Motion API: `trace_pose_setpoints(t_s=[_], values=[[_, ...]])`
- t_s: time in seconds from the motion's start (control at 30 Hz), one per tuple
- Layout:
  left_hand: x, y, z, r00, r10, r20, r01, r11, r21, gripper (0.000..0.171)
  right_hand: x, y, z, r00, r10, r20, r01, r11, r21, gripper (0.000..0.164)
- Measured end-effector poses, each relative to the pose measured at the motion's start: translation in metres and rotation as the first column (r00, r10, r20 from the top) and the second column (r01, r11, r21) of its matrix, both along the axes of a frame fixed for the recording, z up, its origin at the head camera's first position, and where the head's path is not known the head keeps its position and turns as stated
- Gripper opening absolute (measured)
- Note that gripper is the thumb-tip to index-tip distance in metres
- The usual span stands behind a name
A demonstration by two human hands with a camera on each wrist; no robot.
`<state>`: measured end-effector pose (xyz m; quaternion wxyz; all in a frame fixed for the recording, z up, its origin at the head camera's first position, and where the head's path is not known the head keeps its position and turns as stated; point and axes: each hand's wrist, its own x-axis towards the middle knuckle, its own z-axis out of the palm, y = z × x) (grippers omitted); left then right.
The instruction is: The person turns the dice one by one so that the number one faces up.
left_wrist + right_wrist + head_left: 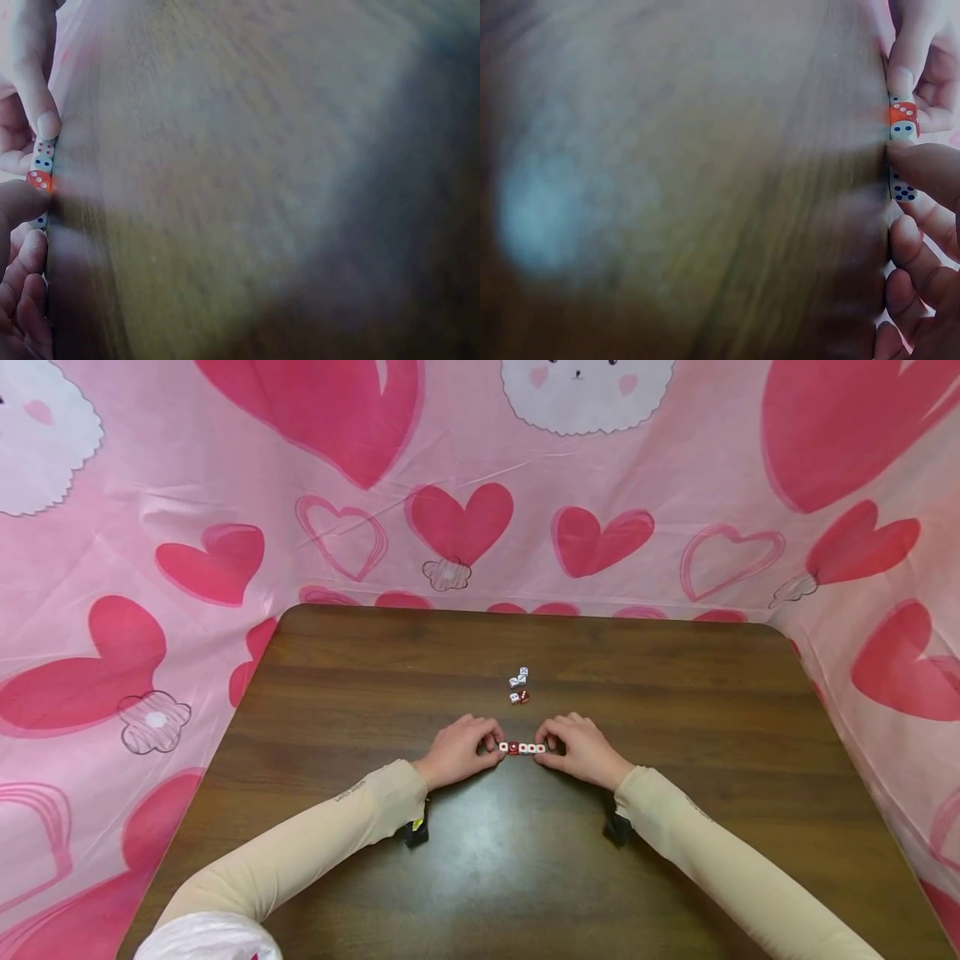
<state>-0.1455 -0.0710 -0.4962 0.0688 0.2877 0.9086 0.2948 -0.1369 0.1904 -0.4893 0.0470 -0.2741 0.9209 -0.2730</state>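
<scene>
A short row of dice lies across the table, several white dice (532,748) with one red die (513,747) second from the left. My left hand (461,750) pinches the white die at the row's left end between thumb and curled fingers. At the opposite end, my right hand (581,750) pinches a white die in the same way. Seen from the left wrist, the red die (39,181) shows white pips, and my left thumb (22,204) partly covers the row. In the right wrist view, the right thumb (930,165) hides part of the white dice.
Beyond the row sits a loose group of white dice (514,682) and another red die (524,697). The brown wooden table (375,660) has rounded far corners. Pink heart-patterned cloth (525,460) hangs behind it and at both sides.
</scene>
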Motion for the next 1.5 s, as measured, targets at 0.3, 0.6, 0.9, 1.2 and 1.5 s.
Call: trace_pose_setpoints(t_s=[0.3,0.6,0.9,1.2,1.5], values=[[0.0,0.001,-0.002,0.999,-0.016,0.038,0.015,1.0,0.012,0.015,0.004,0.009,0.001,0.998,0.004,0.069,0.001,0.998,-0.067,0.024],[-0.014,-0.004,0.003,0.978,-0.069,0.197,0.04,0.988,0.149,0.023,0.002,0.009,0.0,0.999,-0.011,0.04,0.013,0.999,-0.045,0.021],[-0.046,0.004,0.014,0.975,0.058,0.214,-0.098,0.978,0.185,0.005,0.0,0.013,0.0,0.999,0.002,0.037,-0.001,0.999,-0.045,0.021],[-0.064,0.021,0.014,0.969,0.185,0.165,-0.199,0.977,0.073,0.012,0.0,0.009,0.0,0.999,0.011,0.045,-0.009,0.999,-0.042,0.022],[-0.07,0.035,0.013,0.958,0.259,0.123,-0.258,0.966,-0.022,0.025,0.0,0.006,-0.002,0.999,-0.003,0.052,0.006,0.999,-0.045,0.021]])
